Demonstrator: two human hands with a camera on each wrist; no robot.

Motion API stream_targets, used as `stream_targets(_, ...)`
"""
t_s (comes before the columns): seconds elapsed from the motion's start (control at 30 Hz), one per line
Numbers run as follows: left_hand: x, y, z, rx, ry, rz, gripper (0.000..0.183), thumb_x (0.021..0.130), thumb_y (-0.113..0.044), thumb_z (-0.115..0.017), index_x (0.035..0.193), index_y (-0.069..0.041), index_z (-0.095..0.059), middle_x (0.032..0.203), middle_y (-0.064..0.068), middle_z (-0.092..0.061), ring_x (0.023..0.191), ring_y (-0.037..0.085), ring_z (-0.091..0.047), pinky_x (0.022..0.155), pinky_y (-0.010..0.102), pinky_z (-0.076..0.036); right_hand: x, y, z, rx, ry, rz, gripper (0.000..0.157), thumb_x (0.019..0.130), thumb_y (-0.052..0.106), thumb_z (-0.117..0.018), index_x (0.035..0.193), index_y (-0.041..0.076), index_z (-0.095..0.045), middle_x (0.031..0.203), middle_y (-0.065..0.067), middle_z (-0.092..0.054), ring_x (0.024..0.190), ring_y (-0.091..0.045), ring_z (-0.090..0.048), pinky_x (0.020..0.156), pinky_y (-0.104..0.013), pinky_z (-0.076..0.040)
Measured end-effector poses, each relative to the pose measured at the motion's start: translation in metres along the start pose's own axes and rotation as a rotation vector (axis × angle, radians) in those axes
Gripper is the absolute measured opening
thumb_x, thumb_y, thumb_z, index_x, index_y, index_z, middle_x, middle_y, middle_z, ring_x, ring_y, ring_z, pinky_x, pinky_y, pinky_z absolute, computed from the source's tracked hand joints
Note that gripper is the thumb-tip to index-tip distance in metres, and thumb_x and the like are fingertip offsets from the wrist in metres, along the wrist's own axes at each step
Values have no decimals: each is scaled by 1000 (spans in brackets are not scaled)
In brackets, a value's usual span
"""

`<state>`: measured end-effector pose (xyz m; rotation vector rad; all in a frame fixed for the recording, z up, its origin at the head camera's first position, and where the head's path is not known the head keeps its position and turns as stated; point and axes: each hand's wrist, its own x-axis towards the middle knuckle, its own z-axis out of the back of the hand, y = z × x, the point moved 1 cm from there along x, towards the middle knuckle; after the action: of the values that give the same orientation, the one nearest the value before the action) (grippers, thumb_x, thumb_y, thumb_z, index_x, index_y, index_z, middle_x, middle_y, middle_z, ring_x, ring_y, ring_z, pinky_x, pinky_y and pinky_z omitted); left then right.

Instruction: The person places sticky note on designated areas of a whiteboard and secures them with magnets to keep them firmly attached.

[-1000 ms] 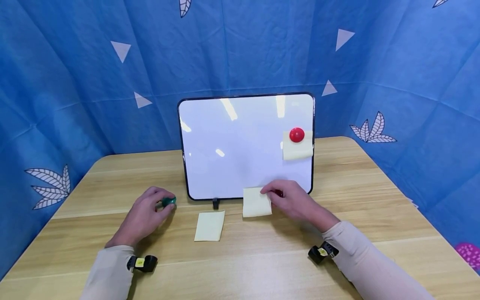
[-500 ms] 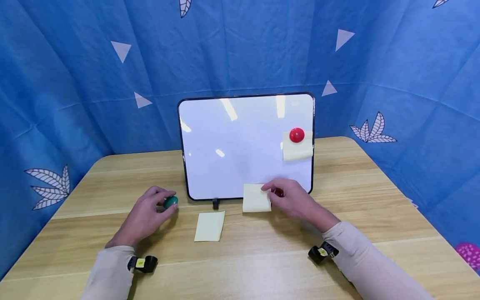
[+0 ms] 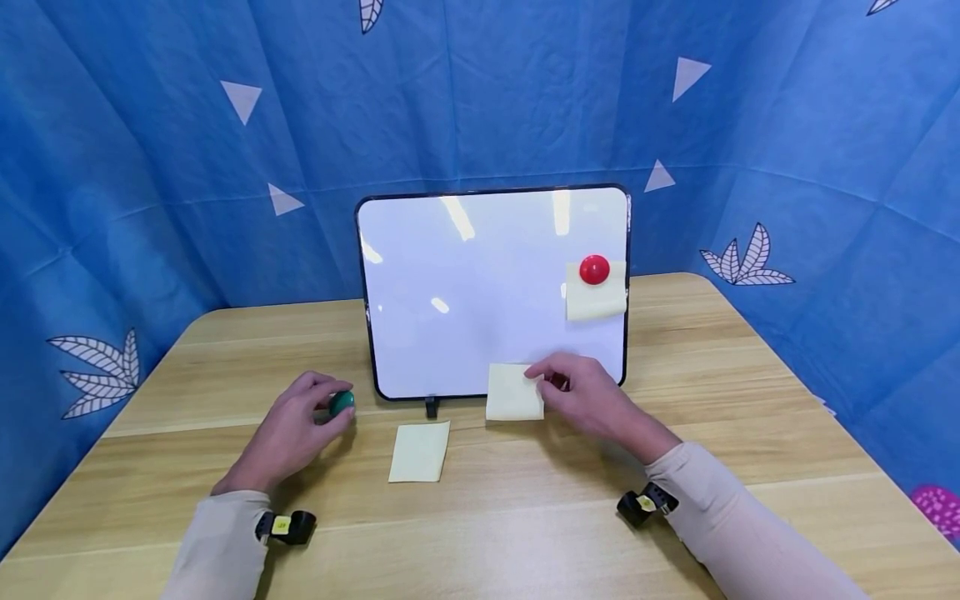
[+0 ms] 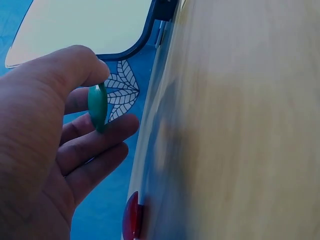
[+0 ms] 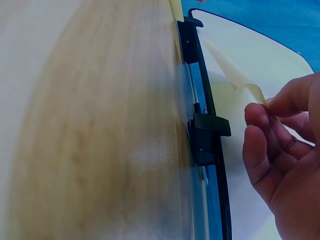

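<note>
1. Green magnet (image 3: 342,403): we see it pinched between the thumb and a finger of the left hand (image 3: 288,437), left of the board (image 3: 472,308) and, in the left wrist view, apart from the table (image 3: 525,517).
2. Our left hand's remaining fingers lie spread and slightly bent beneath that magnet.
3. We find the right hand (image 3: 588,398) pinching a pale yellow note (image 3: 513,396) by its edge; that sheet overlaps the board's lower rim as the head camera shows it, and we cannot tell whether they touch.
4. Near it, we see a loose sheet (image 3: 418,454) lying flat on the table, in front of the black foot (image 3: 431,408).
5. On the board's right side, we see a red magnet (image 3: 594,270) over the upper part of a pinned sheet (image 3: 595,303).
6. Behind everything, we see a blue curtain (image 3: 480,100).
</note>
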<state>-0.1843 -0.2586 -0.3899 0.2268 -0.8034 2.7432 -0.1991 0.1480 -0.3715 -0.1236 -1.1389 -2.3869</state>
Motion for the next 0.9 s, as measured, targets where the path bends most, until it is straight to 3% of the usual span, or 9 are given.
stream_targets(0.43,4,-4,-2,21,-30,-42,39,94,-22,-71,128,-4,-66,119,9,-61,97,26,-65,82,45,-57,1,4,4,27,-22,-6,23,93,1,-60,109,10,-74,86,2,-62,73,-17,-55,62,-28,-49)
stream_targets(0.7,11,-21,-6,17,-16,-70,37,95,-28,-71,128,-10,-68,119,4,-63,98,22,-64,82,44,-57,7,8,8,44,-29,-17,22,94,4,-61,110,10,-74,85,0,-62,74,-19,-55,61,-30,-49)
stream_targets(0.9,17,-34,-7,27,-56,-117,37,95,-29,-72,129,-13,-69,112,2,-65,90,18,-61,75,38,-56,10,9,11,57,-30,-29,20,94,3,-60,108,9,-74,78,0,-61,71,-19,-56,60,-30,-48)
